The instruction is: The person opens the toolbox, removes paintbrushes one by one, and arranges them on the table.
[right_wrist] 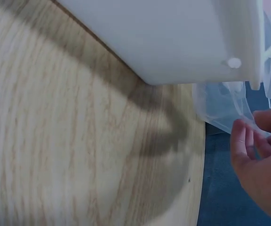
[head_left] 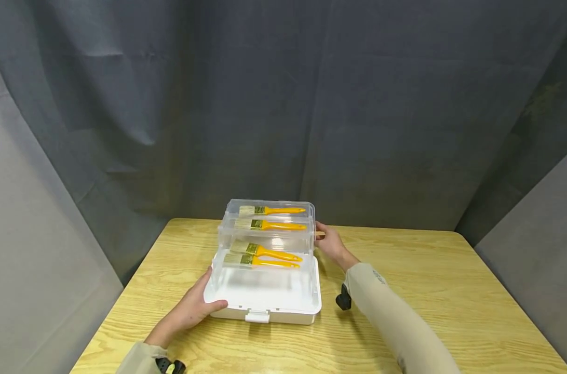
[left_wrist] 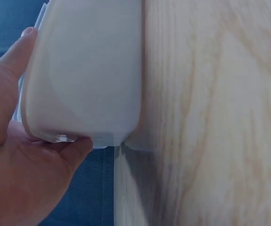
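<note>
A white storage box [head_left: 307,318] with a front latch [head_left: 257,316] stands on the table, its clear lid folded back. Clear stepped trays [head_left: 279,242] rise out of it and hold several paintbrushes [head_left: 283,227] with yellow handles and pale bristles. My left hand [head_left: 196,306] grips the box's left side, thumb over the front rim; the left wrist view shows the fingers curled round the white wall [left_wrist: 83,70]. At the far right, my right hand [head_left: 331,244] holds the edge of the clear lid [right_wrist: 220,106] between thumb and bent fingers, partly hidden behind plastic.
The wooden table [head_left: 405,291] spreads to both sides of the box. A dark grey curtain [head_left: 381,130] hangs behind the table's far edge, and pale panels [head_left: 36,249] stand at left and right.
</note>
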`<state>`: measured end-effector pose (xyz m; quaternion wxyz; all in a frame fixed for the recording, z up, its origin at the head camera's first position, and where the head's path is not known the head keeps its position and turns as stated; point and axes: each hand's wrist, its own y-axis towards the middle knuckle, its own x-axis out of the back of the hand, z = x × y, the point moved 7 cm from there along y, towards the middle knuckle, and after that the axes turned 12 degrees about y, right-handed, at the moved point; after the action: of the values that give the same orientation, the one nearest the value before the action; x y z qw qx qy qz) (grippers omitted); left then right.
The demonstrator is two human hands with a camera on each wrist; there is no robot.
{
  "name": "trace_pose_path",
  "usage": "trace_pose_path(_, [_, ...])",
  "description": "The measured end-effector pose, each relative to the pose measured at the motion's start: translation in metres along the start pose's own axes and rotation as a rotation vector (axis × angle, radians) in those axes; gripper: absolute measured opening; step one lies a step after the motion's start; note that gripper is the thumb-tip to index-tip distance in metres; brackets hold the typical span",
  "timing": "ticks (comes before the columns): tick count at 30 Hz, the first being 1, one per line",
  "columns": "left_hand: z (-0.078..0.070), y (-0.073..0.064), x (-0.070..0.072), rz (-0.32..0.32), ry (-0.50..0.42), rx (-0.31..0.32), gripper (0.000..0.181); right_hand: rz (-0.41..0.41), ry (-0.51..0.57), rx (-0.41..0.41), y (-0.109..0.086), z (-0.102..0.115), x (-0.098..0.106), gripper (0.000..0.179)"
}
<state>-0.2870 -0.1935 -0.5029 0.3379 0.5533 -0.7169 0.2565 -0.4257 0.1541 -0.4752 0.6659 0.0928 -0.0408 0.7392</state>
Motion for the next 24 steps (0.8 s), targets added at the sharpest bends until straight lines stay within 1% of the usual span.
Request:
trace_pose_path(3, [-0.001, 0.001, 0.000, 0.003, -0.016, 0.001, 0.108, 0.014, 0.001, -0.023, -0.001, -0.004, -0.001, 0.060])
trace_pose_path(8, [-0.002, 0.001, 0.001, 0.001, -0.026, 0.002, 0.105, 0.039, 0.020, -0.031, -0.002, -0.009, -0.004, 0.055])
trace_pose_path(13, [-0.002, 0.001, 0.001, 0.005, -0.007, 0.016, 0.104, 0.042, 0.049, -0.047, -0.003, -0.012, -0.006, 0.053])
trace_pose_path(17, [-0.002, 0.000, 0.000, 0.007, 0.010, 0.018, 0.104, 0.044, 0.039, -0.048, -0.004, -0.015, -0.006, 0.048])
trace_pose_path(24, [-0.001, 0.000, 0.000, -0.005, 0.000, 0.012, 0.104, 0.044, 0.063, -0.097, -0.003, -0.024, -0.006, 0.048])
